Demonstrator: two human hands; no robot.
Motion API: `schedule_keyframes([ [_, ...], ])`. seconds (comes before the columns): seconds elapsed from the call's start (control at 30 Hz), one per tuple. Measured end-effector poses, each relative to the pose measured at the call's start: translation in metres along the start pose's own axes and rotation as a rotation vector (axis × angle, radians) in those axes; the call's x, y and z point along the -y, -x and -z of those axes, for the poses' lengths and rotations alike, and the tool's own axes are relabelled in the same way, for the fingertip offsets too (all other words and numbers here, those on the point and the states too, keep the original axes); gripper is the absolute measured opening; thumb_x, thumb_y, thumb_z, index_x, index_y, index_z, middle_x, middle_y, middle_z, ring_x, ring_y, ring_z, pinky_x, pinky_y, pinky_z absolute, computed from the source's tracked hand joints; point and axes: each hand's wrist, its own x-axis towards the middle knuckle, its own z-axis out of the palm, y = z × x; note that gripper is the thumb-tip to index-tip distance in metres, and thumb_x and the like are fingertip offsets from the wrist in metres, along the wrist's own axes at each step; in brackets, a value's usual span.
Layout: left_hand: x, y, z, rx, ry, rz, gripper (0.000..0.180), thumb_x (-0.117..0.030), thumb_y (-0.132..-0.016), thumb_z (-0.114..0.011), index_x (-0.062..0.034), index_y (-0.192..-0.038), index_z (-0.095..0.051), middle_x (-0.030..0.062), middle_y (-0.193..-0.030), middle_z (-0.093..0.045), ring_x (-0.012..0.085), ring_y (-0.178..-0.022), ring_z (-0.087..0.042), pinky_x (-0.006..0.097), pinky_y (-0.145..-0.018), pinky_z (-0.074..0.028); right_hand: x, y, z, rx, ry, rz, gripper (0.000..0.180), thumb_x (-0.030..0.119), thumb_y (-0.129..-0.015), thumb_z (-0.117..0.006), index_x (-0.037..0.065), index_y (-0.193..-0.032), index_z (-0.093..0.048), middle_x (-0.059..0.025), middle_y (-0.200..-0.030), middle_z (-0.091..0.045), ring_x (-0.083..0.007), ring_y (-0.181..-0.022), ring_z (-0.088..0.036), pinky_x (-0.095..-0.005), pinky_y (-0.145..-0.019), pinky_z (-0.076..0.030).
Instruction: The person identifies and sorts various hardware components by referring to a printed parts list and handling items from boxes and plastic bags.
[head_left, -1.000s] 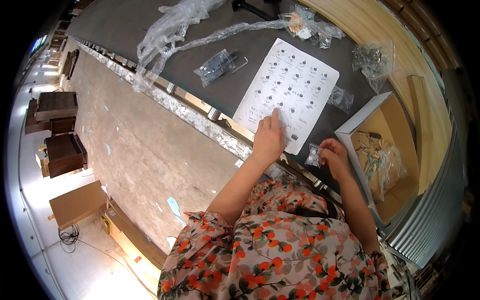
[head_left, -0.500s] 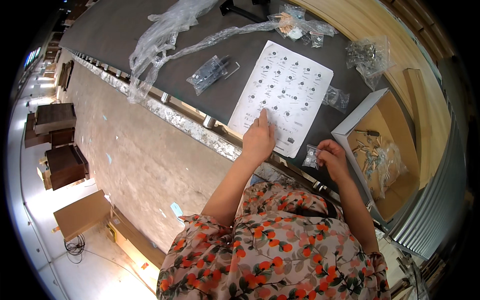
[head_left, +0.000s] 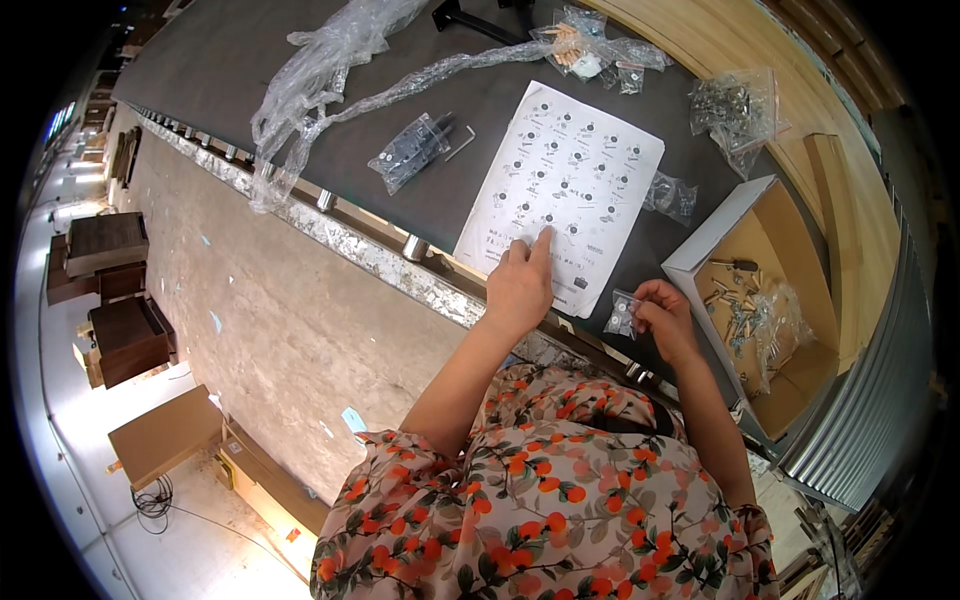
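Two hands at work: my right hand (head_left: pixel 662 318) has its grip pinching a small clear bag (head_left: pixel 622 314) at the near edge of the worktop (head_left: pixel 300 80), just beside the parts sheet (head_left: pixel 565 190). My left hand (head_left: pixel 520 288) lies flat on that sheet, fingers spread. An open cardboard box (head_left: pixel 760 300) crowds the right; bare dark surface lies left.
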Motion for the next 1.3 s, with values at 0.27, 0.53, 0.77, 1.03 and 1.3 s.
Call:
schedule_keyframes([
  [0.27, 0.002, -0.002, -0.003, 0.02, -0.023, 0.014, 0.049, -0.013, -0.083, -0.056, -0.0029, -0.13, -0.044, 0.0164, -0.091, -0.052, 0.0323, -0.079, -0.058, 0.04, -0.063, -0.051, 0.003, 0.001, -0.002, -0.006, -0.007, 0.003, 0.016, -0.003, -0.074, -0.051, 0.003, -0.088, -0.056, -0.0047, -0.073, -0.058, -0.0106, -0.057, -0.053, -0.0218, -0.05, -0.041],
  [0.53, 0.004, -0.007, 0.0, 0.044, -0.005, 0.05, 0.054, -0.017, -0.086, -0.054, 0.0032, -0.133, -0.036, 0.0203, -0.092, -0.057, 0.034, -0.076, -0.061, 0.041, -0.063, -0.051, 0.004, 0.001, -0.003, -0.013, -0.02, -0.002, 0.012, -0.002, -0.076, -0.055, 0.001, -0.087, -0.057, -0.005, -0.069, -0.058, -0.0098, -0.056, -0.052, -0.0219, -0.052, -0.041],
  [0.77, 0.007, -0.017, 0.006, 0.09, 0.067, 0.136, 0.061, -0.019, -0.087, -0.054, 0.007, -0.135, -0.028, 0.0226, -0.084, -0.061, 0.037, -0.067, -0.062, 0.044, -0.059, -0.051, 0.005, 0.001, -0.002, -0.016, -0.009, -0.007, 0.012, -0.003, -0.076, -0.054, 0.001, -0.087, -0.057, -0.0052, -0.068, -0.058, -0.0096, -0.055, -0.051, -0.0216, -0.052, -0.04],
  [1.03, 0.014, -0.038, 0.019, 0.12, 0.123, 0.173, 0.06, -0.019, -0.087, -0.055, 0.0054, -0.135, -0.03, 0.023, -0.079, -0.062, 0.0386, -0.062, -0.061, 0.045, -0.058, -0.049, 0.006, 0.001, -0.004, -0.041, 0.001, -0.022, 0.011, -0.003, -0.076, -0.053, 0.001, -0.086, -0.057, -0.0052, -0.066, -0.058, -0.0092, -0.055, -0.051, -0.0213, -0.051, -0.04],
  [1.3, 0.024, -0.068, 0.025, -0.027, 0.069, 0.126, 0.051, -0.017, -0.087, -0.055, 0.0015, -0.132, -0.039, 0.0236, -0.086, -0.061, 0.0392, -0.069, -0.061, 0.046, -0.062, -0.049, 0.011, 0.001, -0.008, -0.067, 0.014, -0.06, 0.011, -0.004, -0.076, -0.055, 0.001, -0.086, -0.056, -0.0045, -0.066, -0.057, -0.0093, -0.054, -0.051, -0.0213, -0.051, -0.04],
])
